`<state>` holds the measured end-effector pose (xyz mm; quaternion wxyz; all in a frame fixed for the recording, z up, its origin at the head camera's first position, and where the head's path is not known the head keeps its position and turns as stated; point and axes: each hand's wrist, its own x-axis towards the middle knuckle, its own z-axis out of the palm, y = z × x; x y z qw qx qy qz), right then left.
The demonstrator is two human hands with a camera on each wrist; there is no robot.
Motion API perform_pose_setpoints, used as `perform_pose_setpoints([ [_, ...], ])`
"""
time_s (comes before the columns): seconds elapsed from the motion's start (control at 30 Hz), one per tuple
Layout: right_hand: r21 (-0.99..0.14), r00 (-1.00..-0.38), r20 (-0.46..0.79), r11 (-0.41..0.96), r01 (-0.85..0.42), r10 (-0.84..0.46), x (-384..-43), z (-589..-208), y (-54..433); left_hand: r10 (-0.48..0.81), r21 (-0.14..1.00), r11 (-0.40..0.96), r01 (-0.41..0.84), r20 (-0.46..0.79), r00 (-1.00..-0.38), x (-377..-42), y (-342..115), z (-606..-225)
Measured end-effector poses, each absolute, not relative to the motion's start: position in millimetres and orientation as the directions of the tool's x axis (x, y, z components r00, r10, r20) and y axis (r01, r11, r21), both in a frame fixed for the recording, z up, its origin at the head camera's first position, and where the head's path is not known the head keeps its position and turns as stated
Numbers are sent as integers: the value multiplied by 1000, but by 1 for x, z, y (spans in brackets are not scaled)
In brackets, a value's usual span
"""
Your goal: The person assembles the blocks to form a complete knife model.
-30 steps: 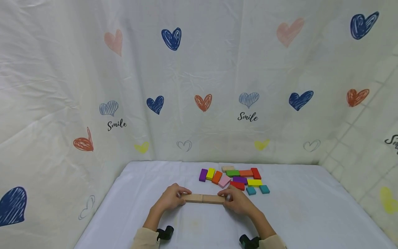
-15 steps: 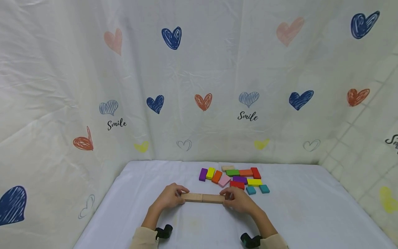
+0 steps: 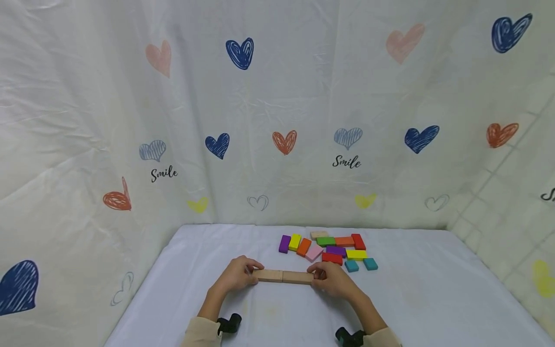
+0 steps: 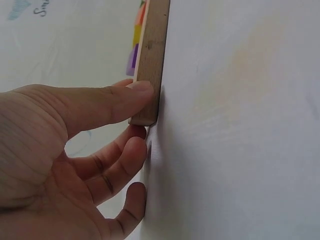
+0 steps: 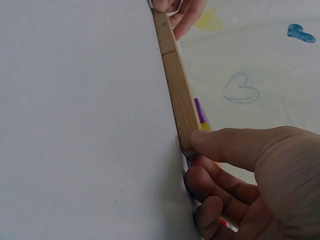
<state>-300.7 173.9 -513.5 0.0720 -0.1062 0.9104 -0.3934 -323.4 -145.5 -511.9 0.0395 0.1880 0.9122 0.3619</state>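
Wooden pair: left plain block point(image 3: 267, 275) and right plain block point(image 3: 297, 278) lie end to end in one straight row between the two hands, ends meeting at a thin seam; row runs low along the cloth.
Left hand point(image 3: 236, 274): pinches outer end of left plain block, thumb on the face toward the person, fingertip behind; lower fingers curved beneath the end, near the cloth.
Right hand point(image 3: 334, 279): pinches outer end of right plain block, thumb likewise on the near face, other fingers bent behind and below.
Coloured blocks: loose cluster beyond the hands, mostly past the right one; pink block point(image 3: 314, 252) and red block point(image 3: 332, 258) among the nearest to its fingers, two teal blocks point(image 3: 351, 265) just beyond its back.
Wrists: black device point(image 3: 229, 323) at the left, another at the right; beige sleeves point(image 3: 203, 332).
Ground: white cloth point(image 3: 273, 325) under both hands.
Backdrop: heart-printed curtain point(image 3: 277, 106) beyond the blocks.
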Motion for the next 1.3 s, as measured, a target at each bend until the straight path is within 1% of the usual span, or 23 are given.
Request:
perform_pose_setpoints([
  [0.53,-749,-977,-40,653,-111,-211,-302,-514,168,350,677,668,308,79,-933,-323,-149,-510],
  [0.7,-746,-976,-42,656,-110,-211,-302,-515,168,345,679,672,296,67,-936,-323,-148,-510],
  [0.97,-759,-968,-50,639,-123,-246,-300,-510,172,331,689,678,255,23,-943,-323,-148,-508],
  [1.17,-771,-961,-63,625,-124,-269,-301,-510,181,331,692,673,260,33,-943,-323,-148,-510],
  [1.3,-775,-972,-59,624,-98,-227,-304,-508,190,325,692,674,258,35,-945,-323,-148,-511],
])
